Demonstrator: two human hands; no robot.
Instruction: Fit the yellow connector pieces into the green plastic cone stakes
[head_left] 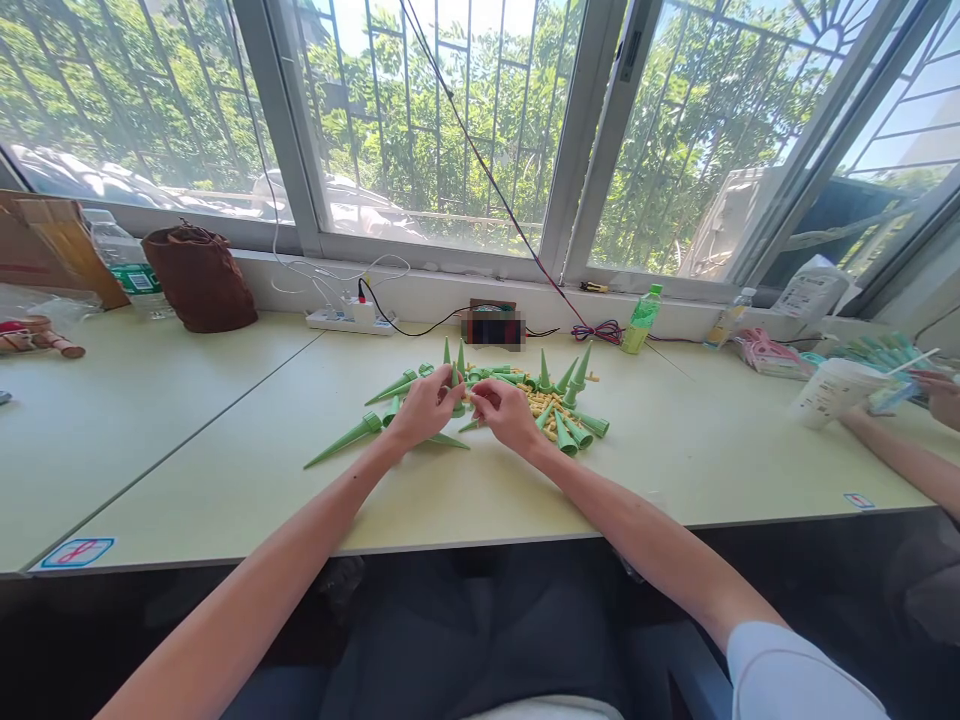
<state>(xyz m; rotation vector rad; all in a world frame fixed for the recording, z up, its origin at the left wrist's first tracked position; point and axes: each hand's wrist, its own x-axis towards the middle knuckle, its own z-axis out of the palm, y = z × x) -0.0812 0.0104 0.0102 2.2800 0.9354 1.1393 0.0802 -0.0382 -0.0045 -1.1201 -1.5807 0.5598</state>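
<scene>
My left hand is closed around a green plastic spike, its tapered point turned upward. Close beside it, my right hand has thumb and fingers pinched at a small yellow plastic part, mostly hidden by the fingertips. More green spikes lie left of my hands, among them a long one with a ribbed collar. A heap of small yellow parts sits just right of my right hand. Around that heap, several hollow green cones lie down, while others stand upright.
Behind the spikes stands a dark device with a blurred front. A power strip, green bottle and brown bag line the window side. At right are a white cup and another person's arm.
</scene>
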